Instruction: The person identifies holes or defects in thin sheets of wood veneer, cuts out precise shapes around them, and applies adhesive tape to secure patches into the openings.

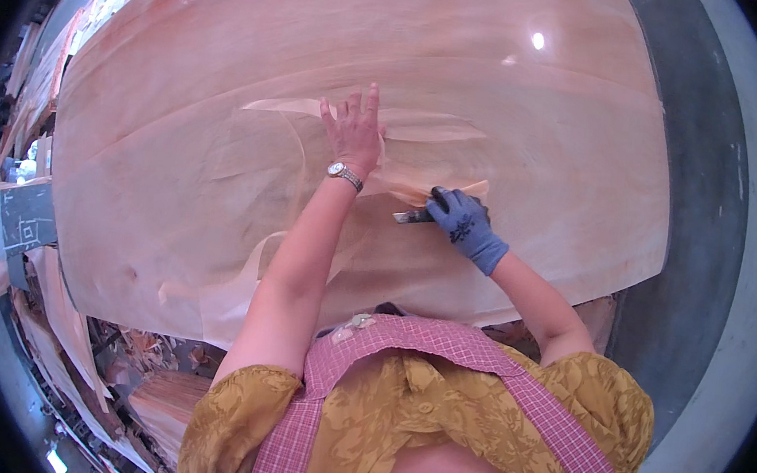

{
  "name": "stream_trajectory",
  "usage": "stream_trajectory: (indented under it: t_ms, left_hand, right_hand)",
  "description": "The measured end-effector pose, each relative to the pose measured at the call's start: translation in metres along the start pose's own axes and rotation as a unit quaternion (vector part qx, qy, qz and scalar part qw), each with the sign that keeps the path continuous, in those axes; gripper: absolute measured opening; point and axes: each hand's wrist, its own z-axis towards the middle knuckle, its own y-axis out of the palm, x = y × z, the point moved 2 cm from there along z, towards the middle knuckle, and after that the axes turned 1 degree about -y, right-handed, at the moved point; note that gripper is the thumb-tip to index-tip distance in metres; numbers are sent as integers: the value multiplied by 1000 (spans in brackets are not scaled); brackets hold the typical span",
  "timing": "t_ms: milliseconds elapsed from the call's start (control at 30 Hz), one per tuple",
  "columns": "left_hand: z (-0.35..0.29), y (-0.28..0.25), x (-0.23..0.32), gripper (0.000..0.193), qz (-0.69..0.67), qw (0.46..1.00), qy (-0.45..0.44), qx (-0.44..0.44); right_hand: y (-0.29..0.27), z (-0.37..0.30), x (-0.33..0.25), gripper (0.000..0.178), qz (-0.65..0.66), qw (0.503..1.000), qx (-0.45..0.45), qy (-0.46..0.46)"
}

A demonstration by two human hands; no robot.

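A wide sheet of pale pinkish wood veneer [179, 167] lies spread out in front of me. My left hand [355, 137], bare with a watch [345, 174] at the wrist, rests on it with fingers spread, beside a loose narrow veneer strip [431, 127]. To its right, my right hand [464, 224], in a blue-grey glove, is closed around a dark-handled utility knife [413, 216] whose light tip points left. A folded orange-tan veneer piece [409, 186] runs up against the gloved fingers; whether they also grip it I cannot tell.
Thin curled veneer strips [257, 258] lie near the sheet's front left. Wood scraps [152, 349] and stacked veneer pieces [62, 301] sit below the left edge. A dark grey strip of floor [700, 217] borders the right side. More veneer stands at the far left.
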Motion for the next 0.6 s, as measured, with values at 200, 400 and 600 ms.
stream_trajectory:
  t_ms: [200,400,600]
  left_hand:
    - [-54,-83,6,61,1,911,34,-412]
    - [-109,-102,-13,65,-461,641,97,-606]
    - [-86,-43,30,43,-236,929,80,-274]
  right_hand:
    - [-56,-47,-15,26,411,880,-223,79]
    - [-106,-134,86,38,225,873,-400,166]
    - [-29,50,95,28,130,952,72,266]
